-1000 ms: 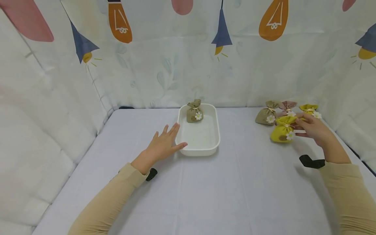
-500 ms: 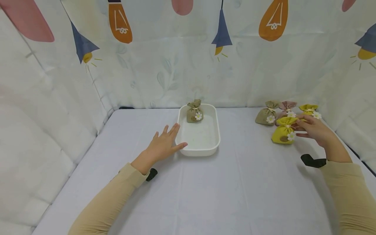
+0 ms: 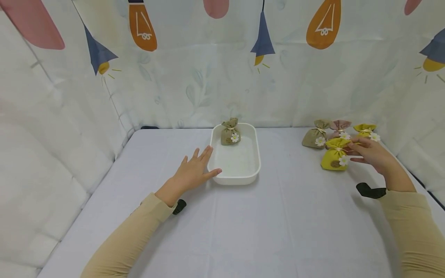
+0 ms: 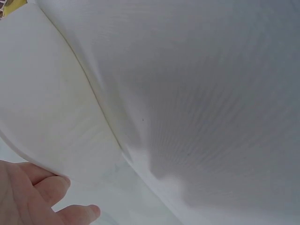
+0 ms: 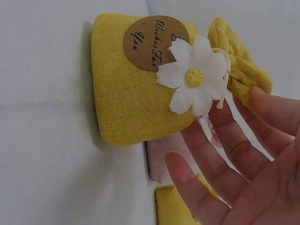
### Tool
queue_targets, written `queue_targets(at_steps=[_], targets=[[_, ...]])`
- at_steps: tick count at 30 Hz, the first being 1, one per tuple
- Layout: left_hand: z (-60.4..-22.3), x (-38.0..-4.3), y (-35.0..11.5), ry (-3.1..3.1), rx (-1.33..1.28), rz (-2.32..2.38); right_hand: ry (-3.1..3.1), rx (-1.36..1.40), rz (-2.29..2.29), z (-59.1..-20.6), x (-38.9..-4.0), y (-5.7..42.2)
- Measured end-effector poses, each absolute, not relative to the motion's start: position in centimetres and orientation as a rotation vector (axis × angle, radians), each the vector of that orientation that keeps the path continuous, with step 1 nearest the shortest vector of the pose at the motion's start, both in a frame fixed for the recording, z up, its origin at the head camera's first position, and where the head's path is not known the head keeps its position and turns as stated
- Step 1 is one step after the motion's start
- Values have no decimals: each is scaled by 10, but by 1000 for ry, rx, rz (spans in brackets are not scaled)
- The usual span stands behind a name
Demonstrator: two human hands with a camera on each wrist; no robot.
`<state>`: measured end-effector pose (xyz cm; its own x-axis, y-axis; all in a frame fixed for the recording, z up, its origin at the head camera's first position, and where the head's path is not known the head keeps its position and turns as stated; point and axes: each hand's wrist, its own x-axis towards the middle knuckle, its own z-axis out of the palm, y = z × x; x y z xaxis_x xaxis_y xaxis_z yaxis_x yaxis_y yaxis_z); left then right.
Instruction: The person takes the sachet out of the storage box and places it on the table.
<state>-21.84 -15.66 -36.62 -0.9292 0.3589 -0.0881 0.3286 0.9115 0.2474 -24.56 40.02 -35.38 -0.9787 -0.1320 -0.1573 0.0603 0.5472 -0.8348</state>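
At the right side of the table, my right hand (image 3: 370,152) pinches the gathered neck of a yellow drawstring pouch (image 5: 136,103) between thumb and fingers. The pouch is upright, with a white cloth daisy and a round brown tag on its front. My left hand (image 3: 192,170) has its fingers spread, and its fingertips touch the left rim of a white rectangular tray (image 3: 238,180). In the left wrist view, those fingers (image 4: 51,190) lie against the tray's edge. Inside the tray's far left corner stands a khaki pouch (image 3: 229,135) with a daisy.
Behind the held pouch stand another khaki pouch (image 3: 313,138), a pink pouch (image 3: 338,125) and a second yellow pouch (image 3: 364,127), close together near the table's far right edge. A white tablecloth (image 3: 250,227) covers the table, and a printed curtain (image 3: 215,77) hangs behind it.
The held yellow pouch and my right hand have shifted only slightly, a little lower than a second ago. My left hand and the tray have stayed put.
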Motion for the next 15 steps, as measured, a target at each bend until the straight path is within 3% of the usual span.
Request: queue_targets(at_steps=[15], targets=[[-367, -219, -157, 2948, 539, 335, 2618, -126, -1215, -351, -242, 408]])
